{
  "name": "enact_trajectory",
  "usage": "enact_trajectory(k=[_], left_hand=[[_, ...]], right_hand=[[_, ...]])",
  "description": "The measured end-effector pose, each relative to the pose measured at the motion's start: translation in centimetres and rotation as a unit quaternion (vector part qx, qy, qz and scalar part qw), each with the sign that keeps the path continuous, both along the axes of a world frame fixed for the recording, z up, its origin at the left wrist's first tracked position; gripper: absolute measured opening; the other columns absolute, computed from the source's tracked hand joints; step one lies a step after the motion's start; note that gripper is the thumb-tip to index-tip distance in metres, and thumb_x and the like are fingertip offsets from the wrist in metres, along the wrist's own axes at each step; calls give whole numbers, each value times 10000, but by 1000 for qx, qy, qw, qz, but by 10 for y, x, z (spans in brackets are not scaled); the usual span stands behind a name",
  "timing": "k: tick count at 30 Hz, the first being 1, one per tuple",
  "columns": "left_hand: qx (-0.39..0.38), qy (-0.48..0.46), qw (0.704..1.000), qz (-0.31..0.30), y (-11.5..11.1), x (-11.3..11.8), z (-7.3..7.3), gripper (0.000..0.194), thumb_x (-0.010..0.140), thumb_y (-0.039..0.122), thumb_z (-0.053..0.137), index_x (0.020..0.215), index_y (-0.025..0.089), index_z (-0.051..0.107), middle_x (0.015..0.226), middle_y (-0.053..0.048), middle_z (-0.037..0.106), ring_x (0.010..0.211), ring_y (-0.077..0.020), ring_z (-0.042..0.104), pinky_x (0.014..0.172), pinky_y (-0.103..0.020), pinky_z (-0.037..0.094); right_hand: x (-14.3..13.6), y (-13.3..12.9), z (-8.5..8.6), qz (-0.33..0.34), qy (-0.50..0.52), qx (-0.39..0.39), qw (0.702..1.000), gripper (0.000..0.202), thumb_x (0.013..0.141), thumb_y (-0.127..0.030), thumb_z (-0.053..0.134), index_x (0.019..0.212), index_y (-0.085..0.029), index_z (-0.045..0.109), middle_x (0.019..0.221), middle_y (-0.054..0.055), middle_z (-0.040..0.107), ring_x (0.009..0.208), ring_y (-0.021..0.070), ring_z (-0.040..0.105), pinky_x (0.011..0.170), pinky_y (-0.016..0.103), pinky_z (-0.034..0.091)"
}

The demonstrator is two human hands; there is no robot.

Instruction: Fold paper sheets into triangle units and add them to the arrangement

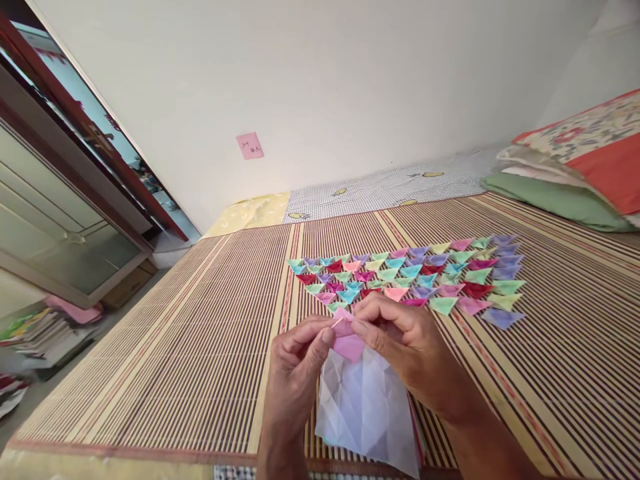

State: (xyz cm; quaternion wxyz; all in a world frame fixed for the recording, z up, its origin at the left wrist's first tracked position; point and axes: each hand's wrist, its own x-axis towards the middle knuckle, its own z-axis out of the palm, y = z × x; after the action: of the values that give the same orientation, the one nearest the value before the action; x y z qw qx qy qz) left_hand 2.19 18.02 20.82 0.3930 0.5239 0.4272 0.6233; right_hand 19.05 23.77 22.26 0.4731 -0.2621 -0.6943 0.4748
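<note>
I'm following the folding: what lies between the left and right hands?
In the head view, a partly folded pink paper, pinched by the left hand and right hand.

The pink sheet (349, 347) looks matt paper, the mat (210, 333) ribbed wood.

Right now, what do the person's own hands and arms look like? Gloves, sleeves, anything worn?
The left hand and right hand are both bare, no gloves. No rings on the fingers that show; some are hidden. No watch, bracelet or sleeve on the visible parts of the forearms, which run out of frame at the bottom. No markings I can make out.
</note>
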Motion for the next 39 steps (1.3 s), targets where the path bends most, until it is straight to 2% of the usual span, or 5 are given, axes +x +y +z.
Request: enact_trajectory(k=[12,21,26,31,39], left_hand=[[-40,-37,998,34,-3,6,5,216,955,277,740,1168,270,705,917,-1,806,803,-121,740,760,-198,577],[-80,-24,994,72,-3,8,8,120,913,307,773,920,191,801,687,-5,754,616,-100,642,612,-182,521],[-75,-10,994,80,-2,8,8,123,887,325,795,877,204,816,710,-4,729,664,-116,633,628,-199,505],[-67,1,995,77,-2,9,8,122,883,326,798,859,208,821,745,-13,719,727,-143,635,693,-238,513],[-120,-92,987,61,1,11,11,183,715,300,923,699,159,807,644,-19,691,638,-120,579,616,-215,475]], right_hand=[[-7,-6,-3,-64,-21,21,998,188,971,-275,617,796,-210,636,745,-13,635,684,143,582,621,275,458],[-14,-10,-6,-92,-44,65,993,143,969,-241,575,842,-216,635,746,-9,659,657,135,618,559,229,492],[-15,-11,-7,-99,-37,60,993,93,978,-285,618,1012,-217,672,864,11,724,782,159,695,633,239,543],[-16,-13,-7,-95,-56,69,991,188,1006,-263,576,845,-214,658,760,-16,678,699,136,634,617,244,486],[-16,-12,-6,-77,-58,123,988,216,1041,-196,509,859,-205,625,762,-25,627,680,116,595,622,241,450]])
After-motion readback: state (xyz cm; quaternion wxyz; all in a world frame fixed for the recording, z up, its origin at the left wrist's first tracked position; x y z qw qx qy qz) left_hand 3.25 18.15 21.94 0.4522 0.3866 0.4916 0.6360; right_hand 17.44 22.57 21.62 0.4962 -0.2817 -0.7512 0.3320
